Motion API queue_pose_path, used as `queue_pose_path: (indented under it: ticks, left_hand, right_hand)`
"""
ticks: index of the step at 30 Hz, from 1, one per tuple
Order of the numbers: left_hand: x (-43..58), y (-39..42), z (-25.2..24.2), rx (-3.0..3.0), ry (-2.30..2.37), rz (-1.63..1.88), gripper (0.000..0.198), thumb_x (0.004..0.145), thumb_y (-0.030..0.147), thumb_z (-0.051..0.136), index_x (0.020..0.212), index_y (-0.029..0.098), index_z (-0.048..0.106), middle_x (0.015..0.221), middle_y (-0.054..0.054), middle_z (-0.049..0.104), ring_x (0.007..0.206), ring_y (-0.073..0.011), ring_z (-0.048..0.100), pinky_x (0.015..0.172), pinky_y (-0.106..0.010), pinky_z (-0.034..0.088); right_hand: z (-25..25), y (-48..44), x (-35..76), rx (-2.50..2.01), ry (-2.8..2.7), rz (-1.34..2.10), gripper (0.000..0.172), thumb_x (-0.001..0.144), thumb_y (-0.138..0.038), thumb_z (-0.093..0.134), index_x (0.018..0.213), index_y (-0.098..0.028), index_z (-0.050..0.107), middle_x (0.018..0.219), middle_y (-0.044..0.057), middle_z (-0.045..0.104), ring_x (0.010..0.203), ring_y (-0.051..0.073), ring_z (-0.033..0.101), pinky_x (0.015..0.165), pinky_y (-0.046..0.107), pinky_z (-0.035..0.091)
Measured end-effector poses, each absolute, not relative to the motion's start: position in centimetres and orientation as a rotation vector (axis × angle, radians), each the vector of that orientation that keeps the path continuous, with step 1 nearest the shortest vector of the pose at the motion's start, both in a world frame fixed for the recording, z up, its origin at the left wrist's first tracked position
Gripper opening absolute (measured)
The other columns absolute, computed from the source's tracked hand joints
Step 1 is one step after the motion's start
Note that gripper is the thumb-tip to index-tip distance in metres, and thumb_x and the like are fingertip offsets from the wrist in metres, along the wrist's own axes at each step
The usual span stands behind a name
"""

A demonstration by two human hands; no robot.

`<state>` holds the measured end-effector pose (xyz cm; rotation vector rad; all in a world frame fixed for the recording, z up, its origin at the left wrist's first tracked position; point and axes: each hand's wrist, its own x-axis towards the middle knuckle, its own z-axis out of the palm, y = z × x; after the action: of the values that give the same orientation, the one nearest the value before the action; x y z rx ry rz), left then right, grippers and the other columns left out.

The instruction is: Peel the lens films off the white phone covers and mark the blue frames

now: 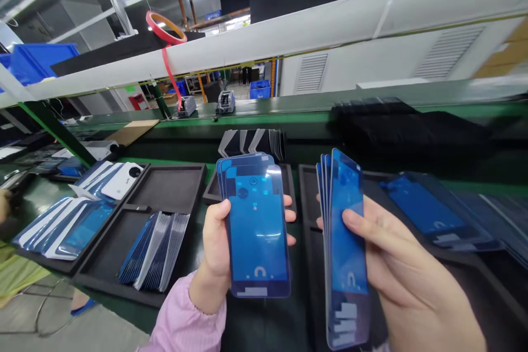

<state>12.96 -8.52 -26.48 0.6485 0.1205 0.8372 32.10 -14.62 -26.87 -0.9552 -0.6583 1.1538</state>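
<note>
My left hand (216, 236) is closed round a small stack of phone back panels (258, 231) covered in blue film, their flat faces turned toward me. Thumb and fingers grip the stack by its two long sides. On the right, my right hand (396, 253) pinches several more blue-filmed panels (346, 231), slightly fanned and seen at a steep angle, with the thumb on the nearest face. Pale label strips show at their lower ends. A gap separates the two stacks.
Left of my hands, a black tray (165, 187) holds a fanned row of panels (157, 253). Beyond it lie more panels (84, 225) and a white one (121, 180). Blue panels (433, 209) rest at the right, near dark sheets (404, 121). Red tape (165, 27) hangs from the shelf rail.
</note>
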Motion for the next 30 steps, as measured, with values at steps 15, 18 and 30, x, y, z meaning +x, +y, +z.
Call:
queue_pose_path:
  ticks: [15,18,30]
  left_hand:
    - [12.6,-8.5,-25.2,0.591,0.222,0.866,0.057,0.1,0.058,0.043,0.124,0.014,0.07,0.124,-0.016,0.072,0.099,-0.0277,0.071,0.079,-0.036,0.06]
    - [12.6,-8.5,-25.1,0.598,0.24,0.878,0.06,0.098,0.058,0.046,0.133,0.014,0.066,0.126,-0.017,0.07,0.103,-0.0299,0.07,0.078,-0.037,0.059]
    - [12.7,-8.4,-25.3,0.581,0.141,0.887,0.055,0.101,0.054,0.044,0.121,0.012,0.074,0.122,-0.015,0.075,0.102,-0.0253,0.073,0.08,-0.035,0.064]
  right_hand:
    - [-26.6,-14.1,31.9,-0.974,-0.559,1.124,0.037,0.068,-0.042,0.092,0.099,-0.031,0.076,0.105,0.003,0.079,0.085,0.021,0.078,0.069,0.03,0.068]
    - [-26.7,-14.1,31.8,-0.986,-0.604,1.095,0.033,0.073,-0.042,0.091,0.099,-0.03,0.075,0.1,0.003,0.078,0.081,0.021,0.078,0.066,0.029,0.067]
    - [-26.2,-14.7,31.5,-0.865,-0.521,1.194,0.044,0.057,-0.037,0.105,0.09,-0.025,0.078,0.087,-0.003,0.079,0.065,0.014,0.075,0.062,0.019,0.067]
